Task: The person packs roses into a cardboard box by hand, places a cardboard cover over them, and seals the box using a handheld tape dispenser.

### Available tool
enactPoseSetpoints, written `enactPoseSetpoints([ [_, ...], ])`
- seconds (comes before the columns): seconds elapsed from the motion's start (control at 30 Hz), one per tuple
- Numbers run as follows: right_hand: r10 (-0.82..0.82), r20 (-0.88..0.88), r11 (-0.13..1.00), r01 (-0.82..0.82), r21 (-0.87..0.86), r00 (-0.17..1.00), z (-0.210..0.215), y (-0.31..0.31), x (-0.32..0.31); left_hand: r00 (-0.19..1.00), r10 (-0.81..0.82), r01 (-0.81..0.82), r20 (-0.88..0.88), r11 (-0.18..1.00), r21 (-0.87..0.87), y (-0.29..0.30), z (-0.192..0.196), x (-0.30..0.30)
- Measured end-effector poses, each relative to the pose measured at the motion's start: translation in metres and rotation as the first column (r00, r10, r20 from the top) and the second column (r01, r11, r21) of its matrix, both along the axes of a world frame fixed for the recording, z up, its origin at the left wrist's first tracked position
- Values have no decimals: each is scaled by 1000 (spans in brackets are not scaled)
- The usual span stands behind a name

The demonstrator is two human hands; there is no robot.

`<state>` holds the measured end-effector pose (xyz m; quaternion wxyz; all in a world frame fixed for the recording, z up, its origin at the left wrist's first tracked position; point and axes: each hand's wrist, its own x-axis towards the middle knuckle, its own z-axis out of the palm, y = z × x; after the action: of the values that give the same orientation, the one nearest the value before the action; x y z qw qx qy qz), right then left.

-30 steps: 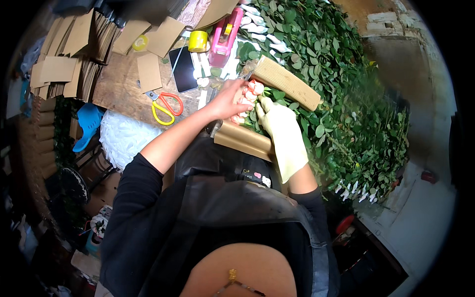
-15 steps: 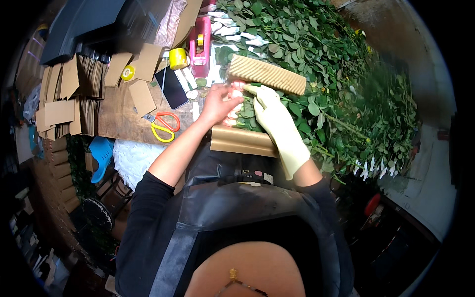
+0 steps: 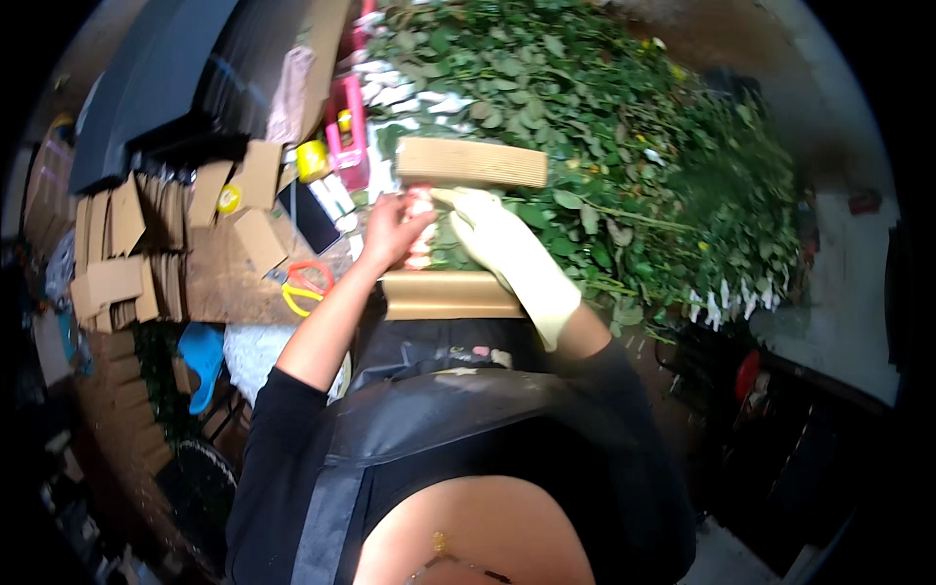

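A row of pale pink and cream flower heads, seemingly roses, lies with green leaves between two upturned flaps of corrugated cardboard wrap. My bare left hand is at the left side of the heads, its thumb and fingers bent around some of them. My right hand, in a pale yellow glove, reaches over the leaves from the right. Its fingers are closed near the top flower head, apparently on a rose; the grip is partly hidden. Along the near side, the wrap's smooth brown flap rises by my apron.
Leafy stems are heaped across the right, several heads in white sleeves. To the left lie scissors, a phone, yellow tape, a pink tape dispenser and stacked cardboard pieces.
My view has shifted, so the table and wrap sit lower and further left in the picture. Both hands stay at the flower heads, with only slight finger movement.
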<state>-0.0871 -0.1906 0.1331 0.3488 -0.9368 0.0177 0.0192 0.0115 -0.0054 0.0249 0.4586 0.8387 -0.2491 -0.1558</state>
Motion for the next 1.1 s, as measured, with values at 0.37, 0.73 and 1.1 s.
enactPoseSetpoints([
  [0.37,-355,-740,895,436,-93,571,52,-11,-171,993,87,-100,-79,978,-182,1,-10,-5],
  [0.73,38,-57,742,10,670,998,80,-22,-122,996,58,-66,-64,988,-139,7,-20,-5],
  [1.1,277,52,935,-282,215,959,98,4,-50,599,-56,-396,-799,847,-356,53,52,2],
])
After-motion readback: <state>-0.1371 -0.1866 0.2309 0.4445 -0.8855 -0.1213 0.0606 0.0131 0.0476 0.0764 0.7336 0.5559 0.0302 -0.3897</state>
